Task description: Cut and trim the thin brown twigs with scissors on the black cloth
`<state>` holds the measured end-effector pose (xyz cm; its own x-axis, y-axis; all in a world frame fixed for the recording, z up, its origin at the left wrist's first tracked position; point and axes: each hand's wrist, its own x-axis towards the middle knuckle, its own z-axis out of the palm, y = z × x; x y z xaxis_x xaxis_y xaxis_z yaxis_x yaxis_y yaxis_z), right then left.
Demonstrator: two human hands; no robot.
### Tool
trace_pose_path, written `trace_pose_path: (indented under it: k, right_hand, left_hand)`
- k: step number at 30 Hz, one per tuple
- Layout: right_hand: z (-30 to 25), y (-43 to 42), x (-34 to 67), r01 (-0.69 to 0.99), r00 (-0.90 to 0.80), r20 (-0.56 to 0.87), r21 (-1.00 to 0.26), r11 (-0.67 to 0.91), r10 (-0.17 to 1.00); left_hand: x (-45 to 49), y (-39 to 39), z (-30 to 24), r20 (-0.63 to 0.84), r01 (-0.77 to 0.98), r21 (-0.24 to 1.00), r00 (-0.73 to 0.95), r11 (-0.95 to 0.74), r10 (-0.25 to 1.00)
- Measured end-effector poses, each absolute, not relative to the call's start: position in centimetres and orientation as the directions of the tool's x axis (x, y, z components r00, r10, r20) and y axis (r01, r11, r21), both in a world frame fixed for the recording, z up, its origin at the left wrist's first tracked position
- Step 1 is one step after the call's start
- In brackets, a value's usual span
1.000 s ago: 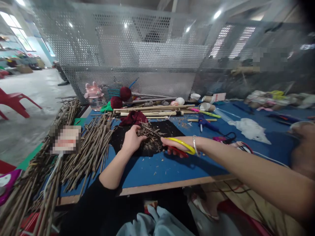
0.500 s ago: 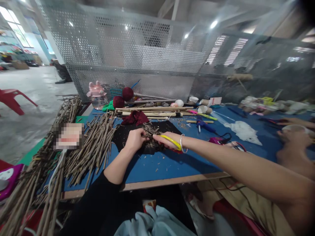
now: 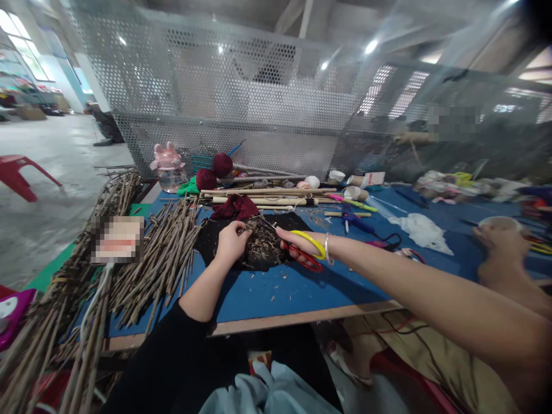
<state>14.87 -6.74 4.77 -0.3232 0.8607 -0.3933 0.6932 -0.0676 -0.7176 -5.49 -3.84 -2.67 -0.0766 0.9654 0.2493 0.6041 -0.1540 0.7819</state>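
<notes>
My right hand is closed around a pair of scissors with yellow and red handles. The blades point left over a heap of short cut twig pieces, and their tips are hard to see. On the heap's left side, my left hand has its fingers pinched together; whatever is in them is too small to make out. Beneath the heap lies a black cloth on the blue tabletop. Long thin sticks are piled left of my left hand.
Behind the cloth are dark red yarn balls, pale wooden rods and a pink-lidded jar. A blue glue gun and a white plastic bag lie to the right. Another person's hand is at the far right.
My right hand has drawn slightly right with the scissors, away from my left hand. More of the twig heap shows between them. My left hand has hardly moved.
</notes>
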Motion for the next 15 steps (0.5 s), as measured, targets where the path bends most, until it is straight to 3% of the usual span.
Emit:
trace_pose_path:
  k: [7,10,15]
  right_hand:
    - [5.1,-8.5,14.3,0.607,-0.234,-0.512,-0.741,-0.287,0.827]
    - [5.2,-8.2,13.8,0.63,-0.259,-0.631,-0.684,-0.367,0.731]
    - [5.5,-7.3,13.4,0.644,-0.29,-0.678,-0.66,-0.385,0.676]
  left_hand:
    - [-5.1,-3.5,-3.1,0.14,0.409,0.906,-0.061,-0.103,0.988]
    - [-4.8,-3.9,-2.8,0.113,0.352,0.931,-0.024,-0.097,0.993]
    - [-4.3,-4.4,-2.6,0.147,0.243,0.96,-0.003,-0.141,0.989]
